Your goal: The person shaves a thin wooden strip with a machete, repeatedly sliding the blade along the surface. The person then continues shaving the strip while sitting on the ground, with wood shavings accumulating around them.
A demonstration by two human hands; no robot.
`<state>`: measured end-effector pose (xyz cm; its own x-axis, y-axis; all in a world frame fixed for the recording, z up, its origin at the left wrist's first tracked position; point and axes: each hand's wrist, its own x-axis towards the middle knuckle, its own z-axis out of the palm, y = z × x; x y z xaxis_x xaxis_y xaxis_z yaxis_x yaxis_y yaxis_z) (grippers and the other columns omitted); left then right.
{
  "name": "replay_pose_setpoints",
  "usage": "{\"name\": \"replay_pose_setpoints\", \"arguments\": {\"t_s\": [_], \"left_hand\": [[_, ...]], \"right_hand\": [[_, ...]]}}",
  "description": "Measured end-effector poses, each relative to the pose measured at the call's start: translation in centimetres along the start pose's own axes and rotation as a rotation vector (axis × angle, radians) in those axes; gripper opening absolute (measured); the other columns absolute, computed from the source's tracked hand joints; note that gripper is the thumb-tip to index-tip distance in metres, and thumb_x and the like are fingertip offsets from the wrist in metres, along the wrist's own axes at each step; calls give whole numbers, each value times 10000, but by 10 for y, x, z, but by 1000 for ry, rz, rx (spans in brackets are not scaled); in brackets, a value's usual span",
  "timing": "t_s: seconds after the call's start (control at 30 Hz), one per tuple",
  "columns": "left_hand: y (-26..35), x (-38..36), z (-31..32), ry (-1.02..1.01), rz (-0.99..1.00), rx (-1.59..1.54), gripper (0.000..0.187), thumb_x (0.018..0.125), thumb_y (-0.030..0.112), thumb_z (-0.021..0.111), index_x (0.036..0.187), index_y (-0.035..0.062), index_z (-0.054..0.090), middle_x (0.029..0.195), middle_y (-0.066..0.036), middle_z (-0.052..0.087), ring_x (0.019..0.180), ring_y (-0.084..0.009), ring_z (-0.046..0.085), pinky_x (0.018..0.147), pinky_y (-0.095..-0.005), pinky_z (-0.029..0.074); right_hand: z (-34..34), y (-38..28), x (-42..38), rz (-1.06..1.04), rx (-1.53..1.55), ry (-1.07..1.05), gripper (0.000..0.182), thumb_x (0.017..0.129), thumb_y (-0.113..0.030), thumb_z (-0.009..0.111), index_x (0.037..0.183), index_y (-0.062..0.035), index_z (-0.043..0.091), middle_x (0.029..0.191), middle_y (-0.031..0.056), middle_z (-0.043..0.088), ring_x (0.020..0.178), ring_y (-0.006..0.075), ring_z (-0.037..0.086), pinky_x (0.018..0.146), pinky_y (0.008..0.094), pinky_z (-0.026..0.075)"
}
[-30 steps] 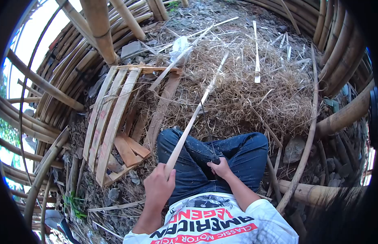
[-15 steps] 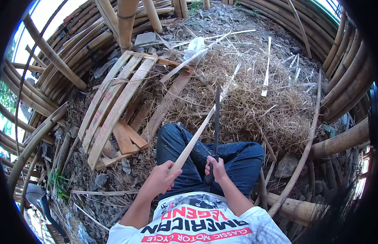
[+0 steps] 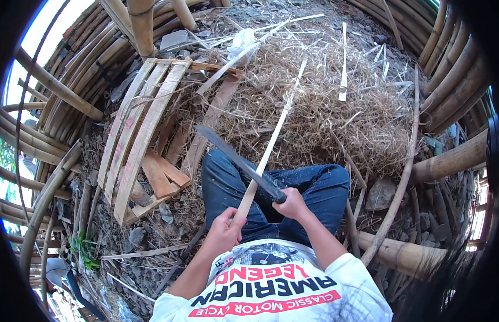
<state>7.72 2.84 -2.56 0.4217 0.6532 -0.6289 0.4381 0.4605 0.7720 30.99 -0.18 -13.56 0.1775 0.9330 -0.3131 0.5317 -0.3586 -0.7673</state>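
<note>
My left hand (image 3: 226, 227) is closed round the lower end of a long pale strip of wood or bamboo (image 3: 271, 140), which slants up and away over the ground. My right hand (image 3: 292, 204) grips the dark handle of a long-bladed knife (image 3: 236, 160). Its blade points up and to the left and crosses over the strip above my lap. Whether blade and strip touch, I cannot tell. Both hands are close to my crossed legs in blue jeans (image 3: 319, 188).
A slatted wooden pallet piece (image 3: 147, 140) lies at the left. Dry shavings (image 3: 324, 123) cover the ground ahead, with a white plastic bag (image 3: 242, 44) and pale strips beyond. Bamboo poles (image 3: 450, 161) surround the spot. A stone (image 3: 380, 194) sits right of my knee.
The knife has swung from nearly upright to slanting left across the strip. My right hand has risen and turned. The strip stands steeper, and the whole view has shifted slightly.
</note>
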Motion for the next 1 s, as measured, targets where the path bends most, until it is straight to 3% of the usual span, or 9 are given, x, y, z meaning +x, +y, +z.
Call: {"name": "replay_pose_setpoints", "arguments": {"t_s": [0.3, 0.37, 0.4, 0.43, 0.5, 0.63, 0.83, 0.9, 1.0], "left_hand": [[-7, 9, -16, 3, 64, -59, 194, 996, 214, 531, 1046, 27, 545, 572, -6, 546, 425, -60, 516, 369, -199, 411], [-3, -4, -18, -29, 27, -104, 201, 996, 213, 531, 1058, 22, 537, 578, -4, 540, 432, -63, 512, 382, -208, 412], [-2, -12, -18, -56, -10, -152, 208, 997, 211, 532, 1069, 17, 528, 583, -3, 533, 440, -65, 508, 395, -216, 412], [-2, -19, -16, -92, 2, -181, 215, 1001, 219, 523, 1086, 21, 508, 583, 1, 531, 444, -69, 518, 391, -219, 414], [7, -26, -4, -126, -73, -204, 218, 1003, 221, 521, 1098, 27, 497, 587, -2, 538, 446, -73, 525, 390, -219, 417], [1, -23, -9, -126, -36, -242, 215, 1000, 220, 527, 1103, 34, 493, 586, -19, 548, 445, -75, 529, 388, -216, 422], [4, -11, -6, -121, -115, -334, 151, 1003, 198, 517, 1011, 48, 504, 535, -17, 509, 400, -85, 506, 355, -208, 408], [4, -8, -9, -139, -79, -499, 162, 1003, 205, 519, 997, 43, 519, 516, -25, 508, 377, -84, 489, 343, -200, 385], [9, -17, -12, -95, -78, -390, 157, 999, 198, 523, 975, 43, 524, 499, -29, 504, 352, -93, 469, 337, -202, 368]], "right_hand": [[1, 7, 26, -85, -138, 96, 201, 671, -267, 691, 755, -85, 701, 776, 171, 685, 793, 384, 656, 761, 451, 539], [-6, 15, 35, 25, -110, 158, 208, 679, -259, 699, 752, -64, 700, 766, 179, 685, 776, 374, 668, 736, 438, 542], [-2, 39, 46, 14, 53, 286, 187, 677, -167, 676, 656, 11, 622, 625, 196, 620, 591, 312, 638, 582, 396, 484], [-14, 42, 51, 180, 211, 247, 198, 679, -148, 678, 635, 27, 596, 571, 161, 593, 518, 221, 579, 541, 378, 452], [-20, 49, 54, 85, 135, 286, 208, 683, -133, 673, 610, 29, 566, 542, 114, 568, 504, 160, 521, 522, 365, 435], [-14, 36, 49, 108, 141, 321, 206, 704, -167, 665, 650, 25, 613, 582, 158, 607, 546, 215, 602, 555, 375, 468], [22, -31, -2, -2, 423, 225, 198, 712, -124, 659, 626, 27, 565, 540, 104, 546, 535, 110, 515, 513, 346, 423], [21, -37, -7, -66, 320, 99, 173, 694, -170, 686, 698, -10, 619, 616, 154, 620, 561, 286, 605, 594, 384, 489], [-7, -25, 11, -67, -29, 166, 198, 673, -273, 707, 747, -90, 683, 742, 164, 678, 765, 371, 670, 742, 450, 551]]}}
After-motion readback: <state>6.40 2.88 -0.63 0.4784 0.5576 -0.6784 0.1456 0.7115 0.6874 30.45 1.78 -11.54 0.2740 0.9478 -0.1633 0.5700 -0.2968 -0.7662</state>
